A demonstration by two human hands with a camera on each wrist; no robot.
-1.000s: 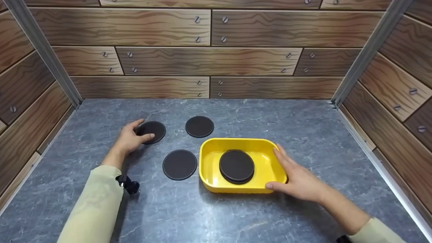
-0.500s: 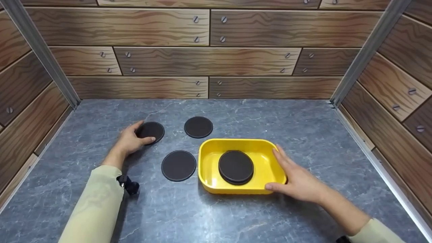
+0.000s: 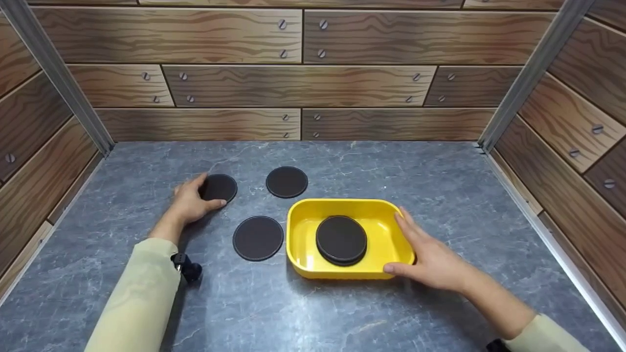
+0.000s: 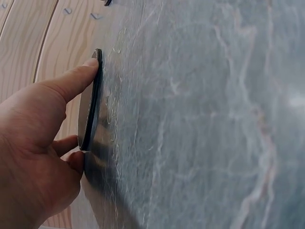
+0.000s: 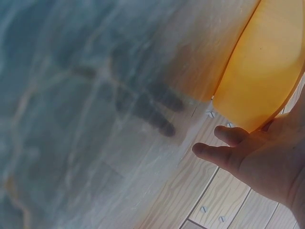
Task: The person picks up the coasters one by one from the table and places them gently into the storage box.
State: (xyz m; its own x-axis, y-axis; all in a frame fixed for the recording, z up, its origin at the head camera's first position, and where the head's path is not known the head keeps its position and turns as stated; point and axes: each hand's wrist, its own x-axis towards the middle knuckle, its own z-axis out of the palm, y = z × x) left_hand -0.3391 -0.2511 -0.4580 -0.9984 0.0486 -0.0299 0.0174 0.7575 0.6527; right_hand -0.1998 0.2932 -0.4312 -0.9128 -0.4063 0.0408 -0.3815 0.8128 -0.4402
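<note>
Your hands rest at a disc and the tray.
Your left hand (image 3: pixel 191 202) pinches the disc (image 3: pixel 219 187) toward the bench's left edge, fingers curled round it; your right hand (image 3: pixel 430 260), fingers straight, presses the tray (image 3: pixel 304 233) mid-bench.

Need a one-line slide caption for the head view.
Left hand grips a black disc on the grey table; right hand steadies the yellow tray.
</note>
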